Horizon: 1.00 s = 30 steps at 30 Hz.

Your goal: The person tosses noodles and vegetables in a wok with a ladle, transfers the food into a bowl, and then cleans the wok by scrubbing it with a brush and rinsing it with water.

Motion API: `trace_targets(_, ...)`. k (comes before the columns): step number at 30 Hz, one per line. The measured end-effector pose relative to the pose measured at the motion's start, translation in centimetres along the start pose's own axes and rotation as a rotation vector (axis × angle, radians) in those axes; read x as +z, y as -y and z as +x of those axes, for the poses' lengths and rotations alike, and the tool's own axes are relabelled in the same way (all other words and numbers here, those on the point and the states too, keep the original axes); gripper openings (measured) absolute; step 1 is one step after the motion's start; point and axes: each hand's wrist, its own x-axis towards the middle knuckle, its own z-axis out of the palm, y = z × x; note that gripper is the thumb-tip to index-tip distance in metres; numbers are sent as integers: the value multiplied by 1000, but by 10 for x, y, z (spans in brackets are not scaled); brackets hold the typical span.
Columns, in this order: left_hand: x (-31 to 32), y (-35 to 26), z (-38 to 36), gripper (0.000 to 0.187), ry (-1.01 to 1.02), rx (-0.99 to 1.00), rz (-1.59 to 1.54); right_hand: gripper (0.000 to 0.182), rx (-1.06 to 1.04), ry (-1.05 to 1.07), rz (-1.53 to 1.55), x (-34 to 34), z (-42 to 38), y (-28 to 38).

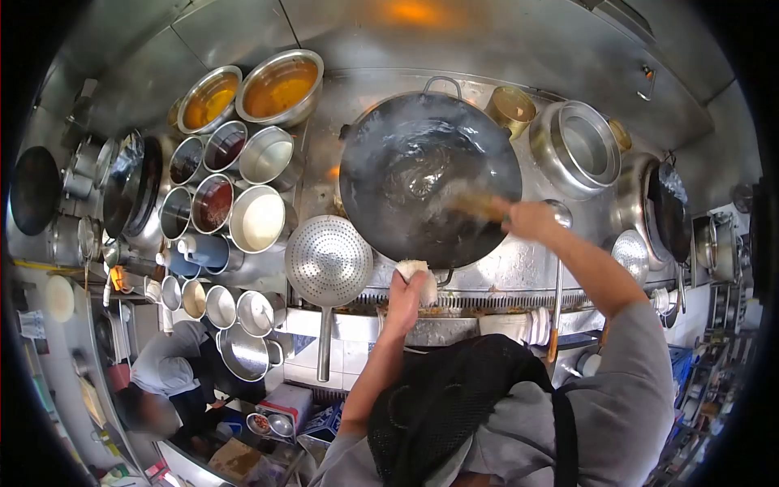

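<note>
A large black wok [381, 207] sits on the stove, with steam and some water swirling in its bottom. My right hand [531, 221] reaches over its right side, closed around a light brown wok brush [479, 204]. The brush head is smeared by motion and steam, low inside the wok. At the wok's near edge, my left hand [402, 299] grips a folded whitish cloth [415, 274], pressed close to the rim beside the near loop handle [445, 277]. Whether the cloth wraps any of the handle is hard to see.
Left of the wok lies a perforated strainer [329, 260], beside several seasoning pots [258, 217] and two bowls of orange liquid [280, 85]. A long-handled ladle [558, 284] and stacked metal pots [572, 150] are on the right. Another person [174, 369] bends at lower left.
</note>
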Motion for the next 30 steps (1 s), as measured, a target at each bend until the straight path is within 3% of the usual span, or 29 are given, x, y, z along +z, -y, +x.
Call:
trace_targets(1,0,-1,0,33,12,-9,-1,68,107,-57,4,-9,16,-8)
trace_targets(3,-1,0,1,32,11,-17,-5,66,115,-280,115,-15,60,8)
trace_targets(5,-2,-1,1,32,7,-23,-3,69,55,-370,230,7,117,38)
trace_targets(7,0,-3,0,30,28,-8,-58,73,43,-164,844,-21,95,105)
trace_targets(9,-1,-3,1,29,13,-30,-45,75,-46,-99,987,-5,92,139)
trace_targets(11,-2,-1,3,28,1,-53,-33,75,-158,-33,1030,9,74,151)
trace_targets(15,1,-3,-1,29,6,-54,-29,78,-288,151,740,17,22,122)
trace_targets(17,0,-4,-3,29,-9,-55,-34,75,-365,68,447,33,2,84)
trace_targets(19,-3,1,0,31,-14,-59,-19,70,-175,150,130,18,-19,52)
trace_targets(21,-2,-2,-1,32,-8,-60,-35,67,25,42,-38,18,-10,18)
trace_targets(23,0,-6,-2,34,-6,-62,-52,72,182,-79,-9,6,22,10)
trace_targets(25,0,-8,-3,33,12,-48,-56,73,211,-231,209,-10,63,32)
trace_targets(27,-2,-6,-2,31,16,-55,-37,71,182,-258,361,0,109,65)
trace_targets(30,-3,-3,-1,28,21,-75,-16,73,125,-144,792,-11,91,133)
